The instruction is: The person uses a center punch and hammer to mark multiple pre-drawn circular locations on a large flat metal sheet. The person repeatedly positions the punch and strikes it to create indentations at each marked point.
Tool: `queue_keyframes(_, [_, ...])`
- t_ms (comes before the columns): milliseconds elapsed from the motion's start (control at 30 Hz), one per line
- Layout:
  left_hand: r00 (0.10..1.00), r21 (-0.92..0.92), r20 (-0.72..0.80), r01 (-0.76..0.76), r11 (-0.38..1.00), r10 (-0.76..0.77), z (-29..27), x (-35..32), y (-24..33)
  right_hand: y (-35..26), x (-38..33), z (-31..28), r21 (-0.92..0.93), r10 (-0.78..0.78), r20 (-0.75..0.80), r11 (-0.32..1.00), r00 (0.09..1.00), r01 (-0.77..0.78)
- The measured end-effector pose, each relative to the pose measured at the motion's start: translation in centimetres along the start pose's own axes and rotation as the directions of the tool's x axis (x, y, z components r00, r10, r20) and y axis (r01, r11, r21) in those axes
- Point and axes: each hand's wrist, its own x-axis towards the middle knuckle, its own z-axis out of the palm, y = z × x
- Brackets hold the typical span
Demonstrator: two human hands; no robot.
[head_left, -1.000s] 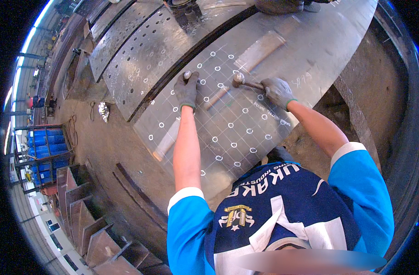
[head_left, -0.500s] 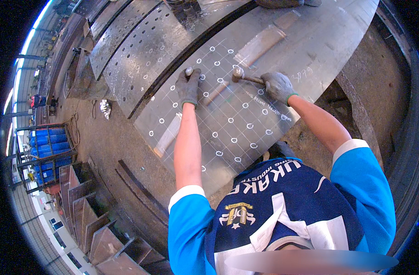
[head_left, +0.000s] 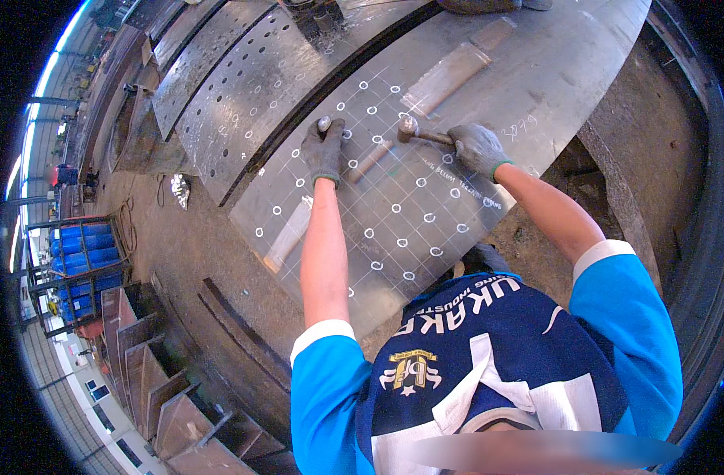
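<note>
A metal punch (head_left: 324, 123), its shiny round top showing, stands in the grey-gloved fingers of my left hand (head_left: 324, 154). Its lower end is hidden by the glove. My right hand (head_left: 477, 150), gloved as well, is wrapped round the handle of a hammer (head_left: 408, 129). The hammer's head is to the right of the punch and apart from it. Both hands are over a large grey steel plate (head_left: 552, 71), marked with a chalk grid and several small white circles. Between the hands a narrow brownish strip (head_left: 371, 161) crosses the plate.
Beyond a dark gap, another steel plate (head_left: 212, 134) has rows of holes. A dark-shod foot (head_left: 482, 5) is at the far edge. Blue cylinders (head_left: 85, 261) stand in a rack at left, above upright rusty plates (head_left: 180, 419). Brown ground (head_left: 180, 253) surrounds the plate.
Both hands keep their grips and nearly the same places. The plate and its markings appear shifted very slightly to the left in the view.
</note>
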Motion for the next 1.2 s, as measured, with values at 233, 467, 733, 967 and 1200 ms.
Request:
queue_keyframes(233, [1.0,-0.041,0.012,0.002,0.999,-0.002,0.1,-0.1,-0.1,0.1,0.0,-0.1,-0.028,-0.022,0.021,0.999,1.0,0.023])
queue_keyframes(467, [0.999,-0.021,-0.009,-0.048,0.999,0.047,0.5,-0.1,-0.2,1.4,0.9,0.5,0.017,-0.044,0.1,0.999,0.994,0.042])
queue_keyframes(733, [0.998,0.215,-0.022,-0.06,0.975,0.067,0.2,-0.8,0.9,-5.2,4.3,-2.8,0.012,-0.271,0.052,0.963,0.961,0.271])
queue_keyframes(967, [0.991,0.276,-0.041,-0.111,0.955,0.127,0.6,-0.6,-0.7,-15.8,11.3,-8.1,0.404,-0.284,-0.43,0.789,0.857,0.464])
queue_keyframes(1200, [0.991,0.308,0.005,-0.129,0.943,0.133,0.9,-0.8,-0.4,-9.4,9.2,-2.9,-0.119,-0.441,0.035,0.889,0.897,0.442])
